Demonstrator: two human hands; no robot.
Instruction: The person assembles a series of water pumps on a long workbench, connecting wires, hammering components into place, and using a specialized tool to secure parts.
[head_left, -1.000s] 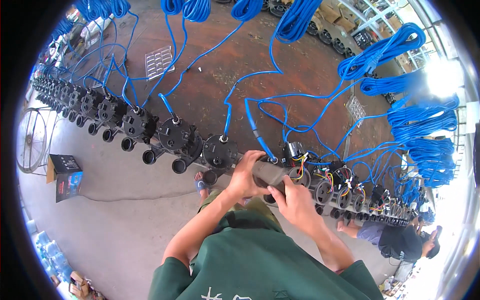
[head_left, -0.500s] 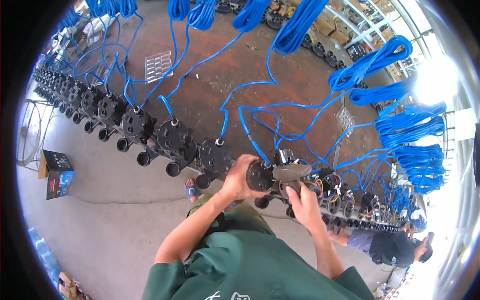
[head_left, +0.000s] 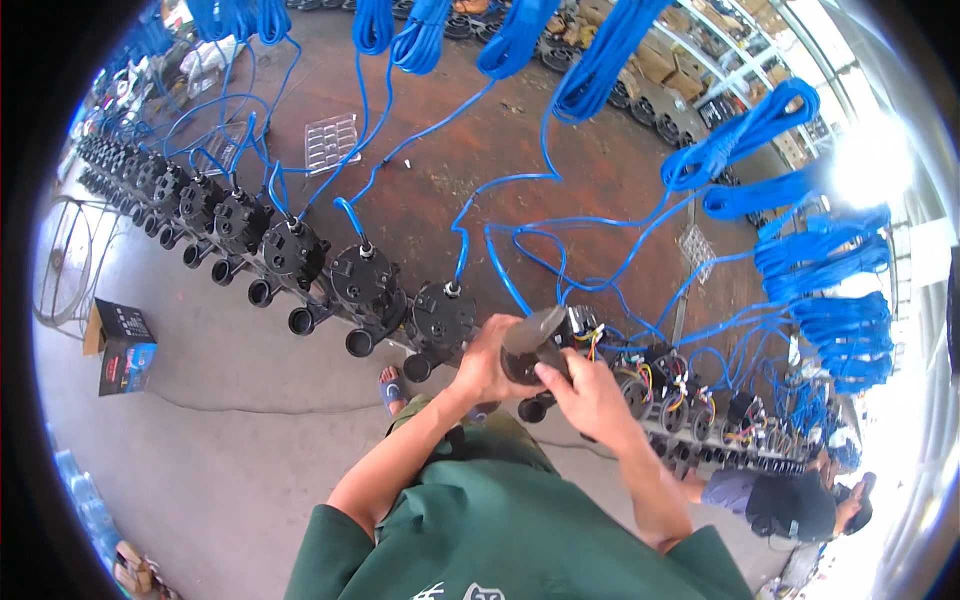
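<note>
A long row of black pump units (head_left: 360, 285) with blue cables stands on the floor. I hold a dark round cap (head_left: 533, 343) above the open pump (head_left: 585, 335) whose coloured wires show. My left hand (head_left: 487, 358) grips the cap from the left. My right hand (head_left: 587, 393) presses on the cap's lower right side, fingers curled around it. Both forearms come up from my green shirt at the bottom.
Coiled blue cables (head_left: 830, 290) hang at the right and top. A small cardboard box (head_left: 122, 345) lies on the grey floor at the left beside a round wire guard (head_left: 65, 260). Another person (head_left: 790, 500) crouches at the lower right. A sandalled foot (head_left: 393, 388) shows below the pumps.
The view has shifted along the row. My hands have lifted the cap slightly and tilted it, with the right hand moving under its lower side.
</note>
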